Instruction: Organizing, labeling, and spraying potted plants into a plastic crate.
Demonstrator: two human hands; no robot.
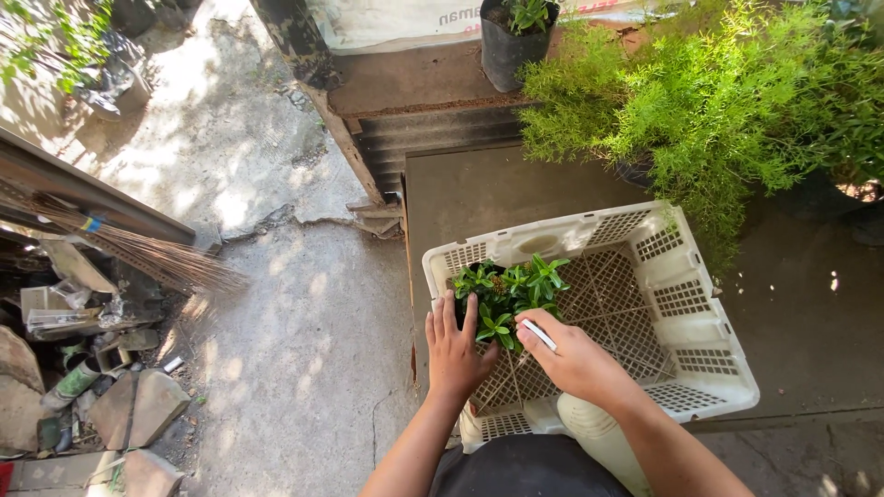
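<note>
Both hands work in the white crate's (pixel 645 276) near-left corner. Left hand (pixel 454 347) lies open against the small plant (pixel 509 293). Right hand (pixel 573 357) grips a white tag (pixel 540 335).

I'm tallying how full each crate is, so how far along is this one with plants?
One small leafy plant already stands in a corner of the white plastic crate. Both hands are on it now: the left hand against its side, the right hand beside it, holding a thin white object. The crate's other lattice floor is bare.
</note>
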